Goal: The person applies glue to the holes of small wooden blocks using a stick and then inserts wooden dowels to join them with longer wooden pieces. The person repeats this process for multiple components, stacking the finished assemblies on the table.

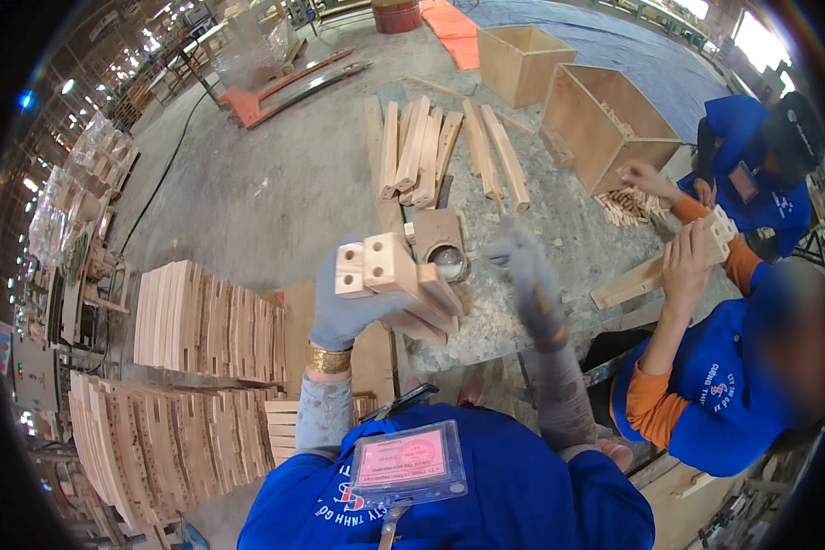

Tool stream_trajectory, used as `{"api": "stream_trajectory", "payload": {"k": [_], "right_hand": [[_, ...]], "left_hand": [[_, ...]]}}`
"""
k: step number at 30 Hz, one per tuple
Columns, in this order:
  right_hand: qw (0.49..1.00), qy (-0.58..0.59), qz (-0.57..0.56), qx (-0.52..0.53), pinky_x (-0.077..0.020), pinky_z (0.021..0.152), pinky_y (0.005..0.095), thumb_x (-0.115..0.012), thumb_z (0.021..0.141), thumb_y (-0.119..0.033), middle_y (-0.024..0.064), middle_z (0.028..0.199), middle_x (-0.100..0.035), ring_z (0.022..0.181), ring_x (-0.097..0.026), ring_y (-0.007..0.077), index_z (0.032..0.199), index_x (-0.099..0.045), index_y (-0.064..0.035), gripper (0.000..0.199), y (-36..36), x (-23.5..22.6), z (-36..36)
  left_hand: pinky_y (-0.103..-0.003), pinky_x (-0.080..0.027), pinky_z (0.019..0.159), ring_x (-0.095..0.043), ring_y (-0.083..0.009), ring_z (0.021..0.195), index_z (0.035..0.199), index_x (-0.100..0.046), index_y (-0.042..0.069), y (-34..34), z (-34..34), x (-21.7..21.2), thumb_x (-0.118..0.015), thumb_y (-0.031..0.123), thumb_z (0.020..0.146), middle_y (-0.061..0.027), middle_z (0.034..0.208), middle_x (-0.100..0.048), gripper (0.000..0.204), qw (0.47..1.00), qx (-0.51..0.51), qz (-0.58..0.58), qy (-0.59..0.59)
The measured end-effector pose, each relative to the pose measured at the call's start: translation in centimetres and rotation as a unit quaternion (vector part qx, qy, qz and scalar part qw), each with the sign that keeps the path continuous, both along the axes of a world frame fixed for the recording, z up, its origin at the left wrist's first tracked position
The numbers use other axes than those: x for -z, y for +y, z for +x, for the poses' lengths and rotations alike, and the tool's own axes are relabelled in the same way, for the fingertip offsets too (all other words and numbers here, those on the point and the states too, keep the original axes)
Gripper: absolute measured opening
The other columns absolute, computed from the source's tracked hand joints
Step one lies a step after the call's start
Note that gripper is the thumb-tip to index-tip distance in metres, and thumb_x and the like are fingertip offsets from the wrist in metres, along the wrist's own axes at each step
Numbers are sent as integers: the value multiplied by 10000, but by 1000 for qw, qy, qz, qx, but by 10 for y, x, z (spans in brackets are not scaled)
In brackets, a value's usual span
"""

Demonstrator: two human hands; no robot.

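Note:
My left hand (332, 307), in a grey glove, is closed round a bundle of wooden bars (392, 266). Their near ends point up and show round drilled holes. Over the worktable (486, 316), my right hand (527, 284), also gloved, is blurred by motion; whether its fingers hold anything cannot be made out. Between the hands sits a brownish block-shaped holder (438, 226) with a round cup (448, 262) at its near side. Beyond it lie several loose wooden bars (417, 151), and two or more bars (495, 156) lie to their right.
To the right, co-workers sit close by; one holds a wooden piece (655, 266) over the table. Small dowels (628, 207) lie heaped beside an open plywood box (588, 119), with another box (521, 69) behind. Stacked wooden parts (170, 440) stand at left; a red pallet jack (247, 105) is farther off.

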State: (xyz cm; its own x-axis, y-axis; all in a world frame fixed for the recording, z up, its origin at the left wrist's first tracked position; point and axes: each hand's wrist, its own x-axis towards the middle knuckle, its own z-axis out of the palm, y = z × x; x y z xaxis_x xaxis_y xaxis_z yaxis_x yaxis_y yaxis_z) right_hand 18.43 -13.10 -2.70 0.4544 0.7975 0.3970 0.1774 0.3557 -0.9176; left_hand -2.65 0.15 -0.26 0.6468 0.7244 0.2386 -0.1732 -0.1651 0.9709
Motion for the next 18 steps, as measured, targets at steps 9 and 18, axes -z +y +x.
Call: {"api": "stream_trajectory", "payload": {"k": [9,18], "right_hand": [[978,-89,-188,-11,-453,605,257,-552,831,-130,74,706,-621,637,-557,98,848,-646,3,164,42,62,23],[873,-426,-165,169,-405,507,404,-588,819,-245,178,599,-548,536,-518,337,634,-589,8,314,75,155,12]], "left_hand": [[-267,-493,727,-571,-115,847,1032,-469,14,-9,-8,-13,-827,98,590,-66,952,-585,574,990,-113,80,-10],[-257,-486,716,-565,-106,839,1012,-467,10,-3,-13,-2,-837,124,587,-64,939,-575,575,990,-94,108,11]]}}
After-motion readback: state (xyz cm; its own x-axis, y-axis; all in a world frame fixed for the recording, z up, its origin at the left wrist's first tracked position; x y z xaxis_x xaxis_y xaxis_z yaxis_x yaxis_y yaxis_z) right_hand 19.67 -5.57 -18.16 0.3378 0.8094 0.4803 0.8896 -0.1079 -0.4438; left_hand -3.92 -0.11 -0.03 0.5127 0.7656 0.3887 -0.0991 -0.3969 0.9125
